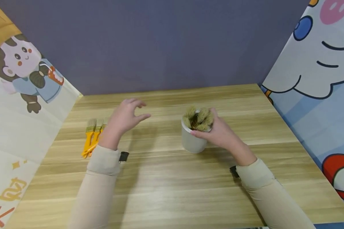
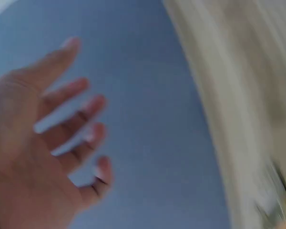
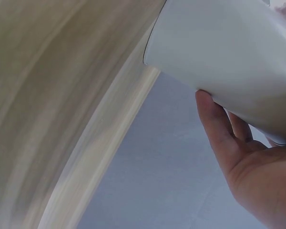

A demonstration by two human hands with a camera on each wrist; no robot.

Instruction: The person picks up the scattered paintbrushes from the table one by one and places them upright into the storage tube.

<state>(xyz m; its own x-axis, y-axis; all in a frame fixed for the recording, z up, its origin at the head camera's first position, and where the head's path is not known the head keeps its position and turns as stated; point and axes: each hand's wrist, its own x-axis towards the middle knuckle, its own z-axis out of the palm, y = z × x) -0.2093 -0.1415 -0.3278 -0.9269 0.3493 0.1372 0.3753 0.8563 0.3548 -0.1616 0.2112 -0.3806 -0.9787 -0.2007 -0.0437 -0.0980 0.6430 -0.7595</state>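
Observation:
My right hand (image 1: pixel 222 133) holds a white cup (image 1: pixel 193 143) by its upper side, thumb along the near rim and the other fingers round the far right side. Several tan, bristly tufts (image 1: pixel 203 115) stick up out of the cup; what they belong to is hidden inside. In the right wrist view, fingers (image 3: pixel 214 117) press against the smooth wall of the cup (image 3: pixel 219 52). Held in the air over the left half of the table, my left hand (image 1: pixel 124 116) has its fingers spread and loosely bent, with nothing in them. Several flat paintbrushes (image 1: pixel 89 136) with orange handles lie just left of it.
The wood-grain table (image 1: pixel 172 190) backs onto a dark grey-blue panel (image 1: pixel 172 47). Cartoon-printed walls stand at the left (image 1: pixel 25 92) and right (image 1: pixel 326 105). My left forearm partly covers the paintbrushes.

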